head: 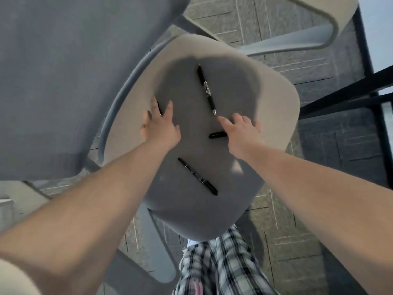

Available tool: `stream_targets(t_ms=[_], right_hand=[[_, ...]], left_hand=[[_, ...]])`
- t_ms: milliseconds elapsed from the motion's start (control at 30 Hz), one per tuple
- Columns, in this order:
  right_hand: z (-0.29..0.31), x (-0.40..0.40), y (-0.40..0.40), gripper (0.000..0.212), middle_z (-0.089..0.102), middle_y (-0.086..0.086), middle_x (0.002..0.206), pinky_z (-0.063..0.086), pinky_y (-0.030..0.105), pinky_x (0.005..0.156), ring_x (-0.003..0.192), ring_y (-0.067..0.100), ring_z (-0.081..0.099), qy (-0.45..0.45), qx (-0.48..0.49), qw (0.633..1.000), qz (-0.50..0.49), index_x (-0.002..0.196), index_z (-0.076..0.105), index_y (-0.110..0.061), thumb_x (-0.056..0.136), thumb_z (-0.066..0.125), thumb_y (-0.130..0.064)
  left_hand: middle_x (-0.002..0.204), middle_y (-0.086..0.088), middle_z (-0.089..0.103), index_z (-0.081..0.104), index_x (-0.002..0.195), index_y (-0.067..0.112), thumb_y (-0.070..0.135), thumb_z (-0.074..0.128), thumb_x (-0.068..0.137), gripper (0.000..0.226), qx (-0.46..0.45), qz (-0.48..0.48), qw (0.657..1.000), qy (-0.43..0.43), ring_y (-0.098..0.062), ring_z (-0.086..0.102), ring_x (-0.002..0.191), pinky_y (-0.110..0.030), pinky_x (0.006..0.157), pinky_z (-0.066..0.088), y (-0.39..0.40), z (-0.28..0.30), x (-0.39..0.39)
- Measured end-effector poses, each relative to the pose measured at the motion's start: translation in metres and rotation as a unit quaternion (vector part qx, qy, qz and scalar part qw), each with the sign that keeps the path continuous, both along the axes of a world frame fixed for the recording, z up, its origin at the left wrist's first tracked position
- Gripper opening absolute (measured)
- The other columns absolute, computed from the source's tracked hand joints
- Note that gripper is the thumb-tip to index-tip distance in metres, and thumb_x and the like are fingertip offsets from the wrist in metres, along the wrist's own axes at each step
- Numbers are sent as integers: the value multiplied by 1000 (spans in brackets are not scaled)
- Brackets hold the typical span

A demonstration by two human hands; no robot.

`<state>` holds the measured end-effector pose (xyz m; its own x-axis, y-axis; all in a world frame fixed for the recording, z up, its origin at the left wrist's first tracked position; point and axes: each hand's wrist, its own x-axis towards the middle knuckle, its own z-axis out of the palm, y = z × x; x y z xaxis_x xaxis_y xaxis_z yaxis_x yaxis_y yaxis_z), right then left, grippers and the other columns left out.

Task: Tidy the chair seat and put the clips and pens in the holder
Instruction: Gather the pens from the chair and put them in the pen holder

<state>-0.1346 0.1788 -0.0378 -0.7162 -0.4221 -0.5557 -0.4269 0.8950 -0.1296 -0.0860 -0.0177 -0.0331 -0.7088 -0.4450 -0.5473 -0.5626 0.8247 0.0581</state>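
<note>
A grey padded chair seat (pixel 265 90) fills the middle of the head view. Three black pens lie on it: a long one (pixel 205 87) at the far side, one (pixel 197 176) nearer me, and a third (pixel 216 135) in the middle whose right end is hidden under my right hand (pixel 240 129). That hand rests over the pen with the index finger stretched out and nothing lifted. My left hand (pixel 159 124) lies flat at the seat's left edge, fingers spread, and a small dark object (pixel 159 109) shows between them. No holder or clips are visible.
The chair's grey backrest (pixel 63 71) looms at the upper left, with a curved armrest (pixel 123 96) beside the seat. A second pale chair (pixel 308 35) stands behind. Grey brick paving (pixel 319 167) lies below, a black metal railing (pixel 350 90) runs on the right, and my plaid-clad legs (pixel 223 262) are at the bottom.
</note>
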Motion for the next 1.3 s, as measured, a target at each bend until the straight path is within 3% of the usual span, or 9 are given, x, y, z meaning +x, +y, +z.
stream_targets(t_ms=[133,267,533,633,733,833,1033,1133,1300], right_hand=[[-6,-3,1,68,45,10,125,37,47,96,120,32,41,44,-5,998,47,142,32,-24,81,53,-2],[-6,-9,0,48,51,9,116,38,44,88,112,32,48,41,-15,997,69,128,43,-18,84,48,0],[8,-36,-21,21,52,16,112,42,42,75,107,39,51,76,-121,988,-53,106,47,-6,86,46,-5],[10,-50,-38,23,52,18,117,43,45,84,112,39,49,50,-146,980,-125,110,48,-5,89,47,-16],[9,-63,-56,31,51,18,122,43,47,90,116,39,48,38,-144,978,-149,114,48,-6,91,49,-27],[3,-68,-69,39,48,18,127,43,48,94,121,37,46,24,-133,980,-146,120,46,-6,91,54,-32],[-9,-59,-81,37,44,18,131,44,44,92,122,37,45,24,-98,985,-141,123,44,-6,90,56,-14],[-10,-54,-82,33,48,20,128,44,44,93,121,38,47,13,-95,984,-152,119,45,-6,87,52,-6],[-9,-43,-73,34,51,20,126,44,41,90,119,39,48,-9,-59,988,-141,116,43,-6,85,54,-12]], left_hand=[[159,-8,-10,10,149,35,26,48,93,69,-5,59,998,-19,-37,33,134,-46,102,40,-4,-9,-7],[143,-20,27,23,145,28,10,54,86,69,8,72,997,-37,-38,43,122,-44,96,45,-6,-14,-10],[122,-20,42,36,132,15,0,52,80,57,32,-15,999,40,-39,52,103,-42,85,46,0,-1,-3],[118,-14,46,31,142,24,10,55,79,69,116,-81,983,120,-36,50,107,-43,88,47,7,2,12],[122,-8,49,17,149,29,32,59,85,77,154,-171,970,85,-31,44,112,-46,91,47,14,-3,24],[132,-5,48,21,146,26,49,63,81,81,189,-206,960,25,-29,39,121,-46,101,42,22,-9,31],[139,-1,42,16,147,21,64,73,63,111,202,-256,945,-10,-26,35,128,-43,104,40,37,-15,45],[136,-1,43,26,142,20,64,74,61,104,195,-308,931,-10,-25,37,125,-42,102,41,39,-18,52],[122,-2,47,41,126,18,37,68,77,59,154,-357,921,-10,-24,44,118,-40,88,45,45,-20,62]])
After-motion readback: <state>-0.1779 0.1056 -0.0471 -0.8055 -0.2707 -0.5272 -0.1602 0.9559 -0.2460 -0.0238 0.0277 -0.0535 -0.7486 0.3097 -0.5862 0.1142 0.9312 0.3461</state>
